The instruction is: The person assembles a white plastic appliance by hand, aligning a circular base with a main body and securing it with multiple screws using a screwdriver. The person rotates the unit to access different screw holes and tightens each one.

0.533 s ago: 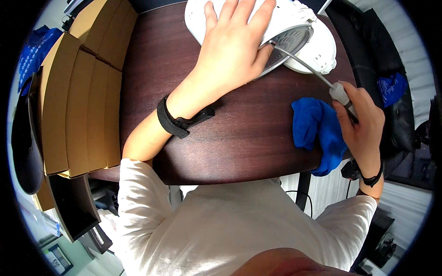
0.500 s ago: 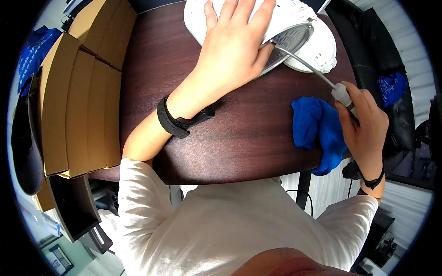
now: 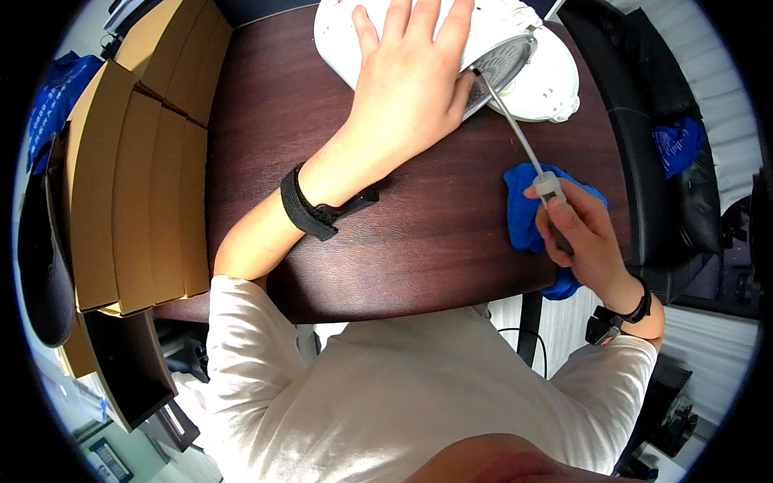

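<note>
At the far edge of the table, my left hand (image 3: 411, 88) lies spread over a white plastic housing (image 3: 338, 40), its thumb down by the housing's near rim. Beside that thumb, a grey perforated round plate (image 3: 506, 64) stands tilted against the housing. A screwdriver (image 3: 519, 133) with a grey translucent handle is in my right hand (image 3: 588, 237), fingers wrapped round the handle. Its shaft slants up and left, and the dark tip meets the plate's edge near my left thumb; exactly what it touches is too small to tell. A rounded white part (image 3: 551, 80) sits right of the plate.
On the dark wooden table (image 3: 386, 249), a crumpled blue cloth (image 3: 523, 213) lies partly behind my right hand and hangs over the front edge. Upright brown cardboard boxes (image 3: 137, 185) line the left side. A black sofa (image 3: 644, 137) with a blue bag (image 3: 678, 146) stands at the right.
My right hand has moved left and slightly down with the screwdriver, so its shaft stands steeper and the hand now covers part of the cloth. My left hand stays in nearly the same place.
</note>
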Demonstrator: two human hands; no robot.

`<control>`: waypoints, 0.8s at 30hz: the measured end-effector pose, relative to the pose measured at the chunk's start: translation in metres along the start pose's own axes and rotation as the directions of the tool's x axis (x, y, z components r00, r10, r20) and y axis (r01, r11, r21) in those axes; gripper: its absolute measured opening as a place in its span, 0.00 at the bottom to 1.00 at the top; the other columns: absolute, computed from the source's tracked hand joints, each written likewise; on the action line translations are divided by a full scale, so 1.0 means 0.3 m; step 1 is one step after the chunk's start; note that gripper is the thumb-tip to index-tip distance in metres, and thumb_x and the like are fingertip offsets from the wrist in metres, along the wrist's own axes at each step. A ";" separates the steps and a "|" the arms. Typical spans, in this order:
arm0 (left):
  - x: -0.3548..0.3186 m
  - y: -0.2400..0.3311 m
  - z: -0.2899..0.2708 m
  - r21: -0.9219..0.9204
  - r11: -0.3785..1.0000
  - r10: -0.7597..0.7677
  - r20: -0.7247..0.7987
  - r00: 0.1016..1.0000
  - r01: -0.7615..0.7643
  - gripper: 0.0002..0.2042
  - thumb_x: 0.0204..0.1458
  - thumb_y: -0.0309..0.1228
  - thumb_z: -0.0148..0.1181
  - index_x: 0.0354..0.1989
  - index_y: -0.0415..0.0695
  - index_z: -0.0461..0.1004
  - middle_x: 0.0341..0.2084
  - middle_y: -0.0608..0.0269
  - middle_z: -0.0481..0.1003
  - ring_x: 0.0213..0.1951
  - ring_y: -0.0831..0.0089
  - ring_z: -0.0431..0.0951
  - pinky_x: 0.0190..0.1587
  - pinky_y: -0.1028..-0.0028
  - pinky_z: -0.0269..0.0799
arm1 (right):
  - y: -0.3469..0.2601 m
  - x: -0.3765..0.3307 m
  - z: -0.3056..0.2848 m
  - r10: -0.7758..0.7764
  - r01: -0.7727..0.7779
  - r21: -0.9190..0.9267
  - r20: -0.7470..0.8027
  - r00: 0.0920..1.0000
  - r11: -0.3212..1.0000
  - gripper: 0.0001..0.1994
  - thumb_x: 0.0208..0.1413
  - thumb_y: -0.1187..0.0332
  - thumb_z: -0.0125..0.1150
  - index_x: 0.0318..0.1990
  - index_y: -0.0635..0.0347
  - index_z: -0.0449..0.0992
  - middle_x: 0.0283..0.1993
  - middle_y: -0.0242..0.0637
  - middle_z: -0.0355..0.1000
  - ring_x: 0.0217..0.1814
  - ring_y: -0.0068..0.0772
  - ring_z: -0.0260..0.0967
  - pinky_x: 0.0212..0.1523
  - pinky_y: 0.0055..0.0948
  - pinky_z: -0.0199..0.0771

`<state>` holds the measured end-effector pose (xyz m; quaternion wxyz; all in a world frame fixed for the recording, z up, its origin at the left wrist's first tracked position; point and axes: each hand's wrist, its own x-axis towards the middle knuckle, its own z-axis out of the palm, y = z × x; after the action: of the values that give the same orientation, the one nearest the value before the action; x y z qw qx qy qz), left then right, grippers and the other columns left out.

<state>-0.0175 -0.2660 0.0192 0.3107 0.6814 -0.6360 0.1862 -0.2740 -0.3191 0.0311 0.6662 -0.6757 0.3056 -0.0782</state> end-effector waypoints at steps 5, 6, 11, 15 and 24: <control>0.001 -0.004 0.004 0.005 1.000 0.014 -0.004 1.000 -0.014 0.34 0.47 0.28 0.61 0.64 0.33 0.57 0.64 0.34 0.54 0.67 0.37 0.52 0.62 0.33 0.50 | -0.012 -0.004 -0.009 0.026 -0.027 0.044 0.025 0.999 0.999 0.13 0.66 0.65 0.53 0.51 0.63 0.72 0.26 0.28 0.65 0.21 0.14 0.58 0.20 0.17 0.55; 0.000 -0.007 0.008 0.013 1.000 0.018 -0.003 1.000 -0.017 0.34 0.47 0.28 0.61 0.64 0.33 0.56 0.64 0.34 0.54 0.67 0.37 0.52 0.62 0.33 0.50 | -0.005 -0.004 -0.031 -0.092 0.077 -0.230 -0.056 0.994 0.970 0.12 0.66 0.65 0.54 0.50 0.64 0.72 0.27 0.30 0.67 0.21 0.15 0.59 0.20 0.18 0.57; -0.009 -0.022 0.046 0.059 0.996 0.068 -0.148 0.987 -0.060 0.34 0.46 0.33 0.66 0.65 0.48 0.62 0.64 0.49 0.60 0.67 0.47 0.56 0.62 0.37 0.49 | -0.027 0.020 -0.085 -0.696 0.272 -0.940 0.054 0.716 0.208 0.13 0.56 0.72 0.63 0.48 0.63 0.73 0.32 0.42 0.71 0.24 0.38 0.72 0.25 0.29 0.69; -0.010 -0.024 0.046 0.048 0.996 0.079 -0.156 0.985 -0.072 0.34 0.46 0.33 0.66 0.65 0.48 0.61 0.64 0.49 0.60 0.67 0.47 0.56 0.62 0.36 0.48 | -0.064 0.010 -0.090 -0.671 0.229 -0.967 0.098 0.735 0.109 0.15 0.53 0.73 0.65 0.49 0.62 0.73 0.31 0.43 0.68 0.25 0.42 0.72 0.25 0.32 0.69; -0.010 -0.026 0.046 0.054 0.995 0.086 -0.150 0.985 -0.078 0.35 0.47 0.33 0.64 0.66 0.49 0.60 0.65 0.49 0.60 0.67 0.47 0.55 0.63 0.36 0.48 | -0.092 0.024 -0.084 -0.648 0.201 -0.978 0.119 0.752 0.053 0.17 0.53 0.71 0.65 0.50 0.62 0.72 0.31 0.40 0.67 0.23 0.39 0.71 0.23 0.30 0.68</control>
<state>-0.0120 -0.2730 0.0056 0.3341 0.6456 -0.6332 0.2656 -0.2728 -0.3463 0.0575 -0.0287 -0.9649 0.1796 -0.1895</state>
